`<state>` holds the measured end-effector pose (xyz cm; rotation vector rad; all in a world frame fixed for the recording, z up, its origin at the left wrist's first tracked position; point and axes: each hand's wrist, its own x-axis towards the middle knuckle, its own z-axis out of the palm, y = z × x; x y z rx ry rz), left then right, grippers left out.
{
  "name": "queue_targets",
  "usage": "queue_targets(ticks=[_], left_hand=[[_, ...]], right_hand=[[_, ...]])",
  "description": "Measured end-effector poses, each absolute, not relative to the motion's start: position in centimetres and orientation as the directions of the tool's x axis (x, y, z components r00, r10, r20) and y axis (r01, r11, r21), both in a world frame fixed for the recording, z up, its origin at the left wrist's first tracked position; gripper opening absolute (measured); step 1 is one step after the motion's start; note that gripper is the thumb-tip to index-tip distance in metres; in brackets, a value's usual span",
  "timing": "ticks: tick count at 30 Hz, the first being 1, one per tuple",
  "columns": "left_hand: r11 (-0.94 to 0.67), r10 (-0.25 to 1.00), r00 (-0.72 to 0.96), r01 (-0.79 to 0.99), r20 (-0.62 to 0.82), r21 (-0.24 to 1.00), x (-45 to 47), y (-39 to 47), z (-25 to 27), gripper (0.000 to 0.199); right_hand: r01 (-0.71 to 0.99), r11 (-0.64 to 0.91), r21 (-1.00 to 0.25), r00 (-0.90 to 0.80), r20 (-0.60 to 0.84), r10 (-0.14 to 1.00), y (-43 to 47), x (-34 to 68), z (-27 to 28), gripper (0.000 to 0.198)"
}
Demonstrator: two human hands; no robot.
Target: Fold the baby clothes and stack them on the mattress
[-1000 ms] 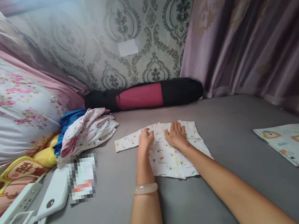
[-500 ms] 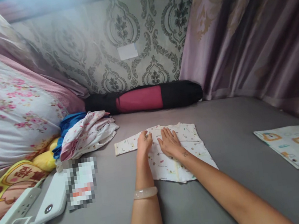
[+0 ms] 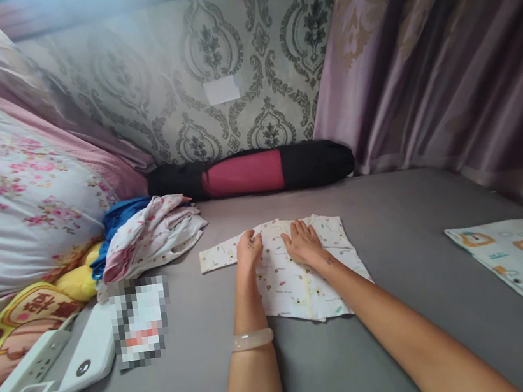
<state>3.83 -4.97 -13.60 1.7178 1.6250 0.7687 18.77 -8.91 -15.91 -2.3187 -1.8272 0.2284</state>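
A small white baby shirt (image 3: 282, 283) with a scattered print lies spread on the grey sheet. One sleeve (image 3: 218, 256) reaches out to the left, while on the right a sleeve seems folded over the body. My left hand (image 3: 249, 247) rests where the outstretched sleeve meets the body, its thumb apart from the fingers; the fingers are partly hidden. Flat on the upper middle of the shirt lies my right hand (image 3: 303, 242), fingers stretched out and pointing away from me.
Crumpled clothes (image 3: 151, 236) lie at the left beside a yellow cushion (image 3: 30, 307). Nearer are a white power bank (image 3: 92, 353), a power strip (image 3: 29, 374) and cables. Folded printed cloth (image 3: 514, 252) lies at the right. A long black-and-red bag (image 3: 244, 174) lies along the wall.
My right hand has slid a little to the right across the shirt, still flat. My left hand has shifted very slightly left.
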Motion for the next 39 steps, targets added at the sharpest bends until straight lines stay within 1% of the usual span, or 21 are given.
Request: queue_targets(ticks=[5,10,12,14,18,23,28,31,34,35,37,39], left_hand=[[-0.016,0.999,0.047,0.638,-0.018,0.77,3.6,-4.9,-13.7,0.036],[-0.023,1.0,0.014,0.611,0.019,0.791,2.8,-4.3,-14.5,0.035],[-0.03,0.999,-0.016,0.606,0.05,0.795,2.4,-4.1,-14.9,0.034],[-0.018,0.994,-0.071,0.612,0.078,0.791,1.9,-3.9,-15.2,0.034],[0.068,0.981,-0.185,0.635,0.066,0.769,0.9,-3.7,-15.0,0.032],[0.141,0.968,-0.249,0.624,0.025,0.768,0.2,-3.7,-14.5,0.031],[0.193,0.942,-0.334,0.632,0.039,0.751,-0.2,-4.1,-14.4,0.033],[0.298,0.887,-0.459,0.653,0.051,0.696,-0.6,-4.5,-14.1,0.034],[0.417,0.793,-0.605,0.626,0.073,0.659,-1.0,-4.8,-13.6,0.036],[0.446,0.764,-0.641,0.607,0.073,0.658,-1.2,-4.9,-13.4,0.037],[0.496,0.726,-0.685,0.572,0.049,0.653,-1.4,-5.0,-13.3,0.039],[0.527,0.721,-0.692,0.564,0.016,0.636,-1.7,-5.0,-13.3,0.04]], right_hand=[[0.951,-0.22,-0.218,0.229,0.013,0.973,-8.6,19.0,-16.7,0.068],[0.949,-0.217,-0.229,0.215,-0.036,0.976,-8.8,19.2,-16.1,0.067],[0.951,-0.197,-0.238,0.194,-0.038,0.98,-9.0,19.3,-15.6,0.065],[0.961,-0.14,-0.239,0.144,0.0,0.99,-9.2,19.2,-15.4,0.062],[0.973,-0.038,-0.229,0.047,0.036,0.998,-9.4,18.5,-16.1,0.059],[0.977,-0.043,-0.209,0.055,0.051,0.997,-9.2,18.3,-17.2,0.059],[0.98,-0.038,-0.194,0.048,0.048,0.998,-9.3,18.3,-16.9,0.059],[0.983,-0.041,-0.181,0.047,0.027,0.999,-9.3,18.3,-16.5,0.059],[0.985,-0.037,-0.17,0.037,-0.002,0.999,-9.0,18.2,-16.1,0.058],[0.987,-0.017,-0.16,0.02,0.017,1.0,-9.0,18.0,-15.9,0.056],[0.989,0.058,-0.137,-0.044,0.102,0.994,-8.8,17.5,-15.4,0.049],[0.978,0.162,-0.13,-0.137,0.183,0.974,-8.6,16.7,-15.1,0.043]])
